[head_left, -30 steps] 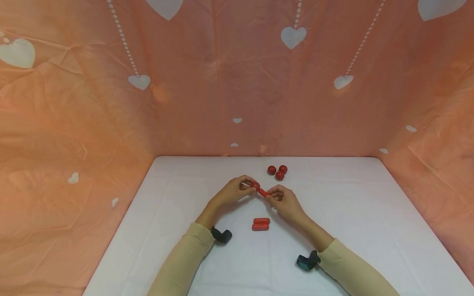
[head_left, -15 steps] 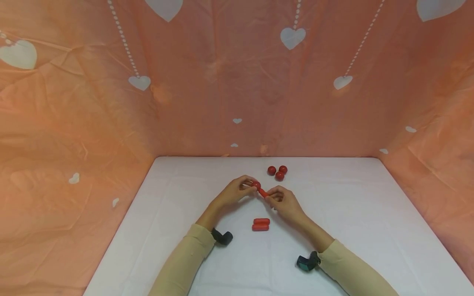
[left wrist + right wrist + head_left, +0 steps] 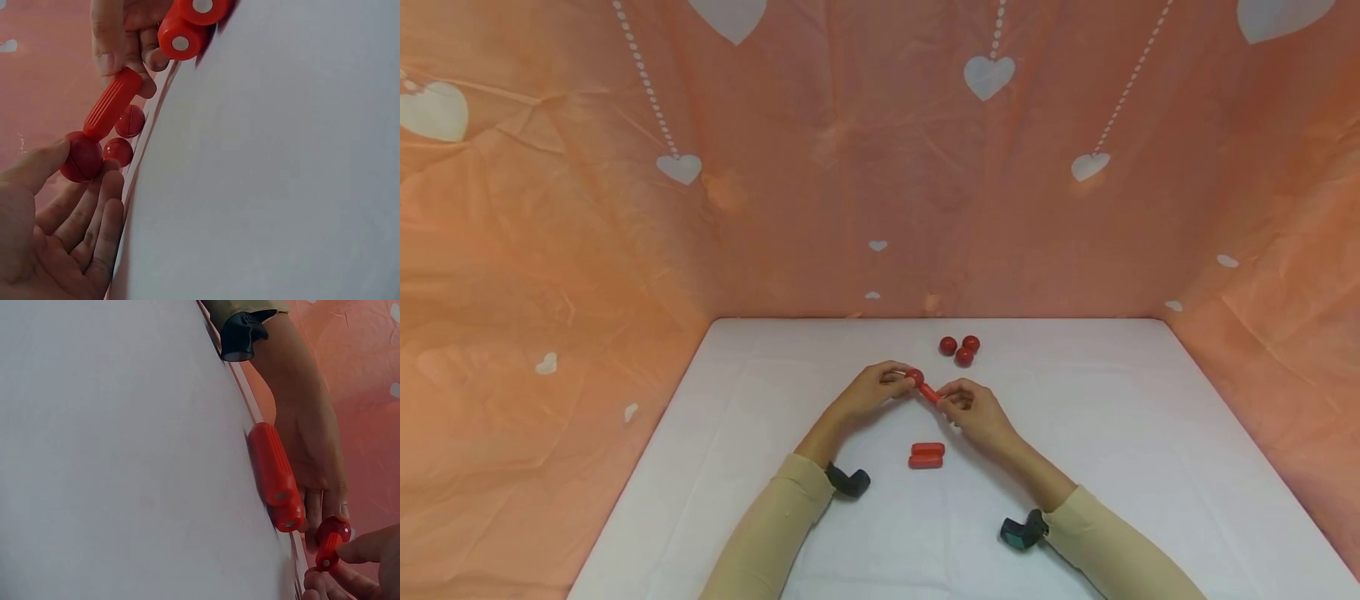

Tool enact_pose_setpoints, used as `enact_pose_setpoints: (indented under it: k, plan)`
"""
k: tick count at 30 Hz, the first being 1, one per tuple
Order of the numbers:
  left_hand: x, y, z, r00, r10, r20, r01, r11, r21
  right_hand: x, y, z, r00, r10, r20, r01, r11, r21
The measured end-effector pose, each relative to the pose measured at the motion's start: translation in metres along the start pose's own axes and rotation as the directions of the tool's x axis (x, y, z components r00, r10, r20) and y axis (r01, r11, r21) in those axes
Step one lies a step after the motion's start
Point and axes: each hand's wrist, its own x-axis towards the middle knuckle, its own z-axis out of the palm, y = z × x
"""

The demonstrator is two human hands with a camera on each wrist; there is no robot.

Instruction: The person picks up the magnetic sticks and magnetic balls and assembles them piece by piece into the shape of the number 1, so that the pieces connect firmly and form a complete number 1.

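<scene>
left hand (image 3: 871,389) pinches ball (image 3: 82,159), right hand (image 3: 981,412) rod (image 3: 111,106); white table (image 3: 1112,417), orange heart-print cloth (image 3: 805,200)

You face an orange backdrop (image 3: 790,208) printed with white hearts (image 3: 989,77); it borders your white worktop (image 3: 1120,417) on three sides.

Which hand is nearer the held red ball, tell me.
Left. The left hand pinches the red ball; the right hand is apart from it, holding the far end of the red rod.

Glossy ball (image 3: 82,157), ribbed plastic rod (image 3: 111,106)
</scene>
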Motion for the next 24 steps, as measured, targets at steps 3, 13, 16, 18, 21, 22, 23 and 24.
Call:
enact_pose_setpoints:
  k: [3,13,16,18,21,22,23,24]
  plan:
    - [0.0,0.0,-0.001,1.0,0.012,0.003,-0.012,1.0,0.023,0.0,0.001,-0.001,1.0,-0.009,0.002,0.009,1.0,-0.013]
    - [0.0,-0.001,0.001,1.0,-0.021,-0.004,0.021,0.999,0.035,0.005,0.008,-0.014,1.0,-0.001,-0.026,0.0,0.999,-0.045]
    - [-0.001,0.0,0.001,1.0,-0.025,-0.003,0.025,0.999,0.046,0.006,0.006,-0.019,0.999,-0.009,-0.049,0.006,0.998,-0.063]
    - [-0.001,0.001,0.001,1.0,-0.02,-0.001,0.02,0.998,0.052,0.007,0.007,-0.023,0.997,-0.025,-0.067,0.02,0.997,-0.078]
    - [0.0,0.001,0.001,1.0,-0.017,0.003,0.017,0.998,0.053,0.011,0.008,-0.029,0.994,-0.049,-0.096,0.04,0.994,-0.099]
    - [0.0,0.0,0.001,1.0,-0.019,0.002,0.019,0.999,0.051,0.013,0.009,-0.03,0.993,-0.061,-0.104,0.05,0.993,-0.103]
    - [0.0,0.0,0.001,1.0,-0.019,0.003,0.019,0.999,0.049,0.015,0.009,-0.032,0.991,-0.074,-0.111,0.062,0.992,-0.108]
    - [0.0,-0.001,0.001,1.0,-0.023,0.003,0.023,0.999,0.048,0.017,0.01,-0.033,0.99,-0.085,-0.116,0.071,0.991,-0.112]
